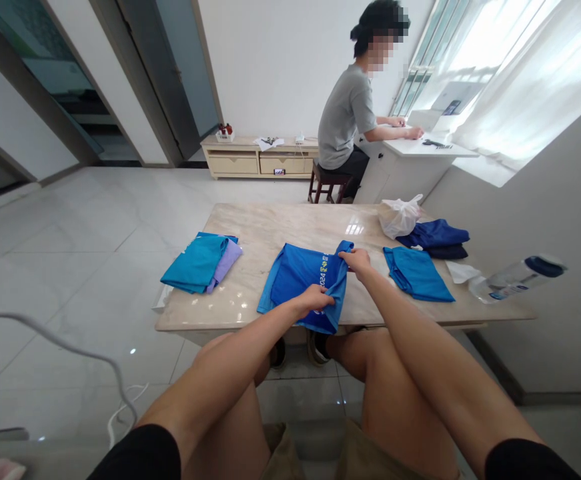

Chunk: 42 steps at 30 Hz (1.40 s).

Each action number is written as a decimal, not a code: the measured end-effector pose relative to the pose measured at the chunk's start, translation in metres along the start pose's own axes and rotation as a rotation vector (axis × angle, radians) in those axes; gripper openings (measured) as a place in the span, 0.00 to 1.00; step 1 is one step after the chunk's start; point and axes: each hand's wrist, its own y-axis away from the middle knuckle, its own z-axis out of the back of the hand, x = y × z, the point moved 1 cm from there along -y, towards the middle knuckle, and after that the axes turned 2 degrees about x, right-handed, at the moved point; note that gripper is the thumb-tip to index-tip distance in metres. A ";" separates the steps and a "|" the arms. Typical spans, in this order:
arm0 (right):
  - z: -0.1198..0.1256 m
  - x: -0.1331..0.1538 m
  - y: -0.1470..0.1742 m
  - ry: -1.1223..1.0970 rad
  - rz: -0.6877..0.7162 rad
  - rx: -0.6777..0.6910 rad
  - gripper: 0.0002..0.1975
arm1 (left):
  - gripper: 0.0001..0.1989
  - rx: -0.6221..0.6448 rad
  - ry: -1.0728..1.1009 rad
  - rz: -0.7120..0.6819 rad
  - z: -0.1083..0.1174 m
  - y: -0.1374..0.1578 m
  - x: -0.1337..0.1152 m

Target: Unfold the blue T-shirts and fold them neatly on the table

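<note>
A blue shirt (293, 270) with white and yellow print lies partly folded on the marble-topped table (250, 220), its near edge hanging slightly over the front. My left hand (316, 299) pinches its lower right side. Farther back, my right hand (356, 259) grips the top right corner, where the cloth is bunched. To the left rests a stack of folded garments, a teal one (197, 263) over a lilac one (227, 264). On the right sits another folded teal garment (417, 273).
Behind the right garment are a white plastic bag (401, 217) and dark blue folded clothes (435, 235). A clear water bottle (513, 281) stands at the right edge near a tissue (463, 272). A person (343, 117) sits at a white desk beyond. A grey cable (70, 343) curves at left.
</note>
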 end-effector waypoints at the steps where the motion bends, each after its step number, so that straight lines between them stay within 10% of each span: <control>1: -0.008 0.003 0.002 0.004 -0.005 -0.010 0.10 | 0.03 0.010 0.022 -0.009 0.009 0.003 0.004; 12: -0.069 0.062 0.019 0.145 0.142 -0.041 0.06 | 0.12 -0.052 0.114 -0.009 0.098 0.024 0.056; 21: -0.091 0.088 0.033 -0.215 0.125 0.199 0.02 | 0.12 -0.182 -0.142 0.182 0.164 0.034 0.075; 33: -0.031 0.020 0.011 0.240 0.196 0.302 0.05 | 0.21 -0.018 -0.367 0.358 0.176 0.041 0.056; 42: -0.032 0.011 0.029 0.608 0.329 0.297 0.10 | 0.26 0.132 -0.336 0.417 0.178 0.035 0.055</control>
